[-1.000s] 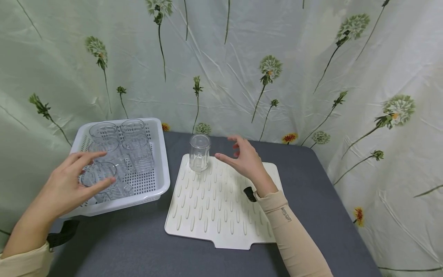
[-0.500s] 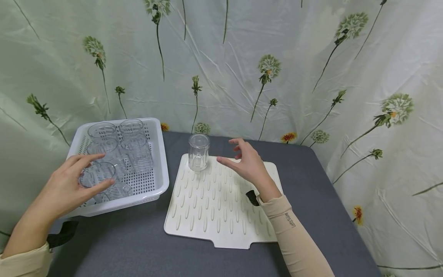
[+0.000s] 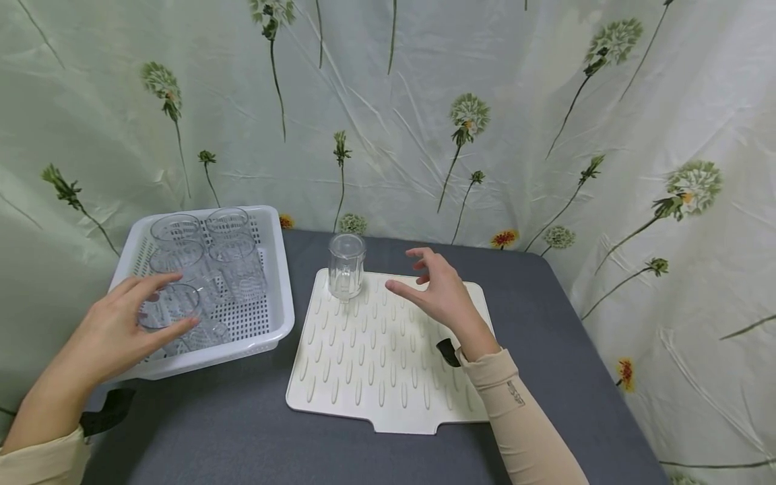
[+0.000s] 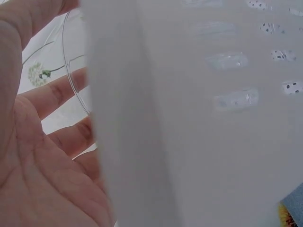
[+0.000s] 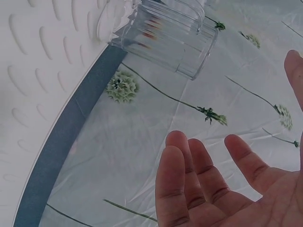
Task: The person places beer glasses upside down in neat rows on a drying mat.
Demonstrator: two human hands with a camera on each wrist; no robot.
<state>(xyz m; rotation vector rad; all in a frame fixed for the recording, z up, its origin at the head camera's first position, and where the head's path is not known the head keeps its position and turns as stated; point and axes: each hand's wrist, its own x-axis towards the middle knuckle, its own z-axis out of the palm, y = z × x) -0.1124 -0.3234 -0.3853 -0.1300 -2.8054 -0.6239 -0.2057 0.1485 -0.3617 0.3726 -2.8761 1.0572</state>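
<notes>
My left hand [image 3: 124, 323] is at the near-left corner of the white basket [image 3: 281, 296], thumb and fingers spread around the rim of a clear glass [image 3: 172, 306]. In the left wrist view the glass's thin rim [image 4: 71, 78] passes in front of my fingers [image 4: 54, 97]; whether they press on it is not clear. A clear glass mug [image 3: 347, 269] stands on the back left of the cream drying mat [image 3: 388, 377], apparently base up. Its handle [image 5: 194, 14] shows in the right wrist view. My right hand [image 3: 445, 293] hovers over the mat, right of the mug, fingers loosely curved around nothing.
Several other clear glasses [image 3: 233, 259] stand rim up in the basket. Basket and mat lie side by side on a dark grey table [image 3: 242, 424]. Behind them hangs a pale curtain [image 3: 400, 155] with a dandelion print. The basket wall [image 4: 199, 151] blocks much of the left wrist view.
My right hand has drifted slightly right and toward me, away from the mug. The left hand keeps its place at the glass. The whole head view has shifted a little.
</notes>
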